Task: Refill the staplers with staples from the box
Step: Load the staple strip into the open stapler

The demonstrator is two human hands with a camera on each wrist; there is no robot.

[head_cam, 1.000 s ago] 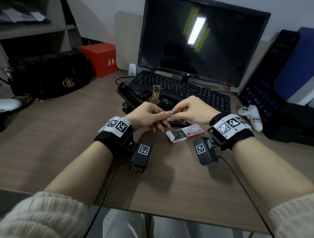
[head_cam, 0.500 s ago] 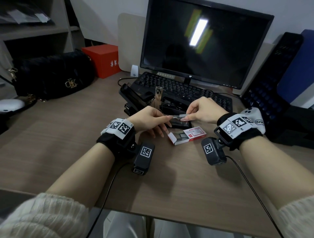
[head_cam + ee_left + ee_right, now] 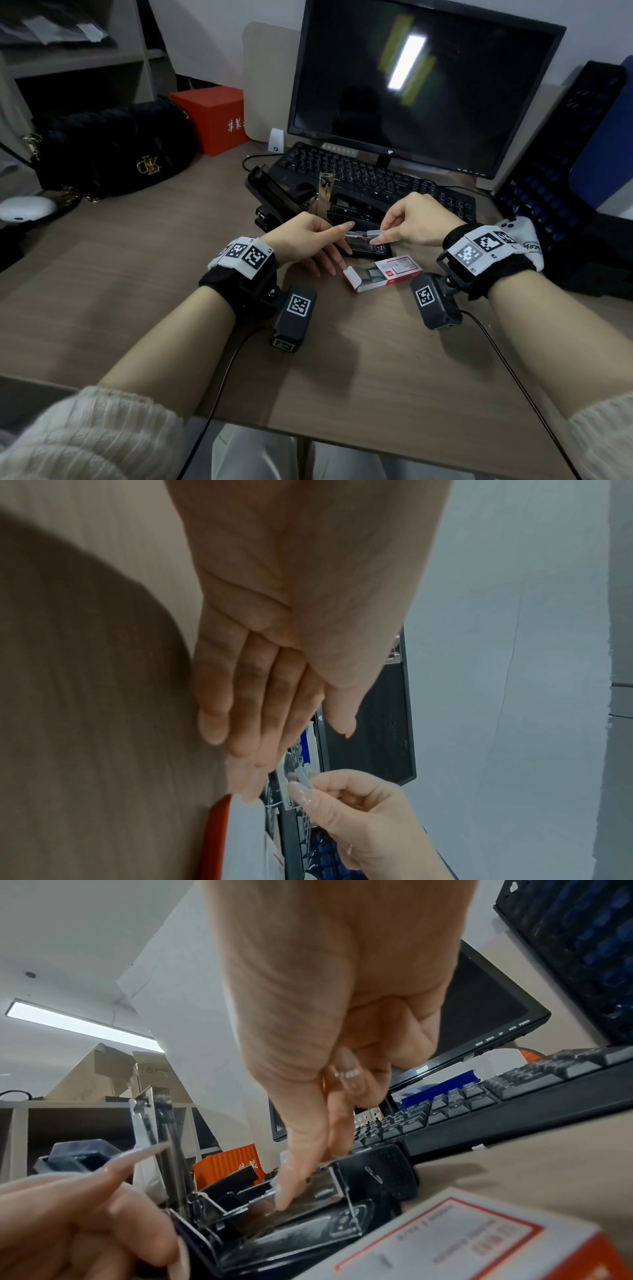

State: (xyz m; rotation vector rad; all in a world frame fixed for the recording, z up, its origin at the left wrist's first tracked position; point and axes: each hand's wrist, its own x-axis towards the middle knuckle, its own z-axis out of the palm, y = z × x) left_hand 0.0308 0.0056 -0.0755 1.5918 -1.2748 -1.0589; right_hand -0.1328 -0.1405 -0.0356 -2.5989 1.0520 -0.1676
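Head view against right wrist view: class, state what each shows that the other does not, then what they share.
Only the head view shows the black handbag and both wristbands. Only the right wrist view shows the ceiling light and cardboard boxes. Both show the right hand pinching a staple strip over the open stapler, the staple box and keyboard.

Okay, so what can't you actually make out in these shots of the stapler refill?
- Head view: how many staples remain in the small red-and-white cardboard staple box; too small.
- Head view: the open black stapler's metal channel, covered by the left hand and right hand.
- Left wrist view: the palm blocks the stapler.
- Right wrist view: the grey staple strip, behind the fingers; the box print is blurred.
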